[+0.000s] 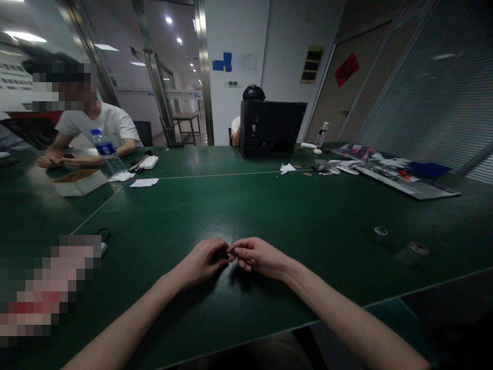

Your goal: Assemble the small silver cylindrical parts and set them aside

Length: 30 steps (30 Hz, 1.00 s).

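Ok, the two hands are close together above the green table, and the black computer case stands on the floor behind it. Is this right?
Not quite: the head view shows the black computer case standing on the green table, not on the floor. The rest is as you said.

Dim view — ceiling lights [168, 20], warped edges

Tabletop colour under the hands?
The tabletop is dark green, with thin pale lines; best seen in the head view.

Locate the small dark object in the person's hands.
The small dark object is at lower centre of the head view, between the left hand and right hand, over the green tabletop.
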Motion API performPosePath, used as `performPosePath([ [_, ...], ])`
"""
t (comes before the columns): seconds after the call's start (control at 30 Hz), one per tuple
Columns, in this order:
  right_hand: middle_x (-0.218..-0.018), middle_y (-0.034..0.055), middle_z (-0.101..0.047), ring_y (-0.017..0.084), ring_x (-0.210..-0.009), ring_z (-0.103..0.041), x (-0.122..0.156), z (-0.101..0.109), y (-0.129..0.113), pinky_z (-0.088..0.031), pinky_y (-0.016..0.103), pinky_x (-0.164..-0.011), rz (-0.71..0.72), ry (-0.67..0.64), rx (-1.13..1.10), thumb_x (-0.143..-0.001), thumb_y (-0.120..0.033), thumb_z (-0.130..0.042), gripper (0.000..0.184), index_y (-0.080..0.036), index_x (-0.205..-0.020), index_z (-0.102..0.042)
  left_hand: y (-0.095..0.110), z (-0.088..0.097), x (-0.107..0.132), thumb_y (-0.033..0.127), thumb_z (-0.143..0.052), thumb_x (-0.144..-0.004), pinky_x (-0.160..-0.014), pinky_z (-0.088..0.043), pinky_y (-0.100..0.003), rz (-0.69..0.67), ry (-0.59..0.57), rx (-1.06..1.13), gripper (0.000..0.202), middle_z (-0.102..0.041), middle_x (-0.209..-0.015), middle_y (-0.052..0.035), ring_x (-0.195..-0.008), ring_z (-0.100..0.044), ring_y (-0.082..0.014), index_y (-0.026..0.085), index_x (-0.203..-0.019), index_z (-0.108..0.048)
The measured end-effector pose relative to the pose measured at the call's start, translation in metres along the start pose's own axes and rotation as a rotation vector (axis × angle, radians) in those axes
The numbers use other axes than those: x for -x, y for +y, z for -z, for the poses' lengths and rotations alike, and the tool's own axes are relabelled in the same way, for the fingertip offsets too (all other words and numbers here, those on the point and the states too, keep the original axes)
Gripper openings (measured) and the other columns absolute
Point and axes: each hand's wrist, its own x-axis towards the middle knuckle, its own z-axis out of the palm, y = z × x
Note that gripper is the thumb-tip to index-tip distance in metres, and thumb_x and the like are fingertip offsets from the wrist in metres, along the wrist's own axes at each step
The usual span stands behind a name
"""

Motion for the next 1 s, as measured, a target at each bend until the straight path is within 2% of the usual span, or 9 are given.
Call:
performPosePath([
  [0.43,-0.077,0.0010,-0.063,0.003,-0.054,-0.052,0.0025,-0.0031,-0.0037,-0.038,0.013,-0.047,-0.024,0.038,-0.034,-0.064,-0.022,-0.081,0.032,-0.012,-0.090,-0.066,0.0011,0.0020,0.0004,0.024,-0.054,-0.084,-0.067,-0.039,-0.024,0.020,-0.014,0.018,0.010,-0.058,-0.085,-0.0033,-0.074,-0.052,-0.0143,0.015,-0.087,-0.057],
  [1.0,-0.064,-0.0029,-0.057,0.004,-0.052,-0.047,0.0034,-0.0044,-0.0035,-0.034,0.016,-0.048,0.014,0.012,0.038,-0.065,-0.023,-0.079,0.027,-0.013,-0.088,-0.068,-0.0031,-0.0006,0.0009,0.025,-0.055,-0.085,-0.068,-0.039,-0.025,0.007,-0.009,-0.001,0.010,-0.057,-0.085,-0.0029,-0.075,-0.052,-0.0151,0.015,-0.088,-0.058],
])
